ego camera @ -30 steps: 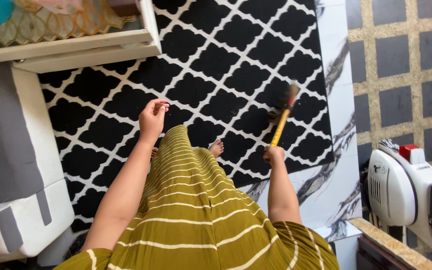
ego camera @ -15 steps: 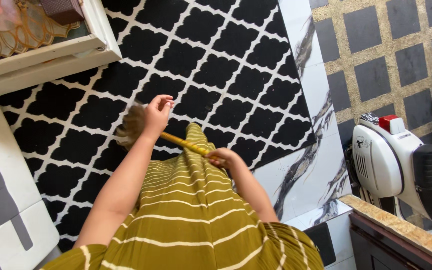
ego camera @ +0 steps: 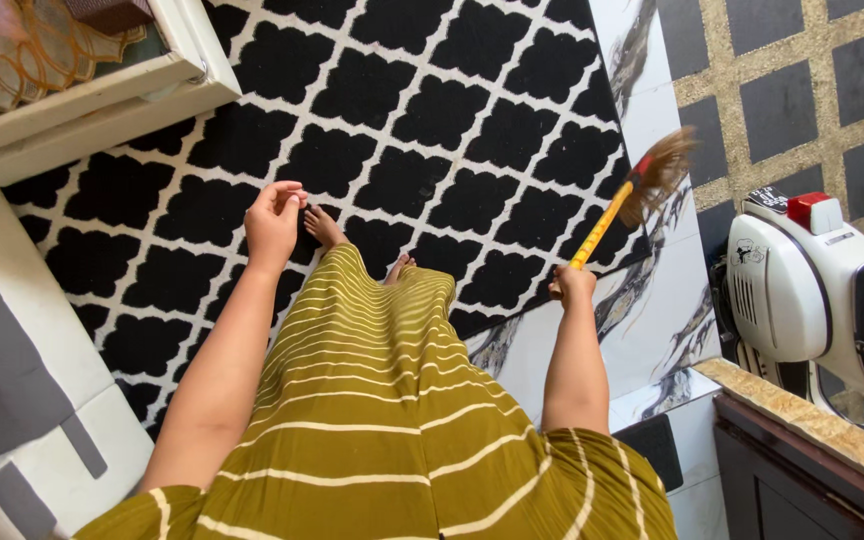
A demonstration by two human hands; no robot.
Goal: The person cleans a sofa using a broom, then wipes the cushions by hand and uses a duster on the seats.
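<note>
On the black-and-white patterned rug (ego camera: pixel 452 130), seen from the head view, a short broom (ego camera: pixel 620 205) with a yellow handle and a brown brush head is held up and out to the right. The right hand (ego camera: pixel 574 287) is closed around the bottom end of the handle, a full grip with the fingers wrapped tight. The brush head is raised off the floor, over the marbled white tile strip (ego camera: pixel 652 300) at the rug's right edge, and is blurred. The left hand (ego camera: pixel 274 222) is held free above the rug, with the fingers loosely curled and the fingertips pinched together; nothing can be made out in it. Two bare feet (ego camera: pixel 324 226) are seen on the rug below the hem of an olive striped dress (ego camera: pixel 372 420).

A judgement on risk: the brush head is near a white scooter (ego camera: pixel 802 295) parked just to the right, so a wide sweep could strike it. The rug's edge could also be caught and lifted by the bristles.

Counted: one broom, one rug, one scooter, two hands, two feet. A white surface (ego camera: pixel 82 95) with a gold wire tray (ego camera: pixel 12 60) is seen at upper left.
</note>
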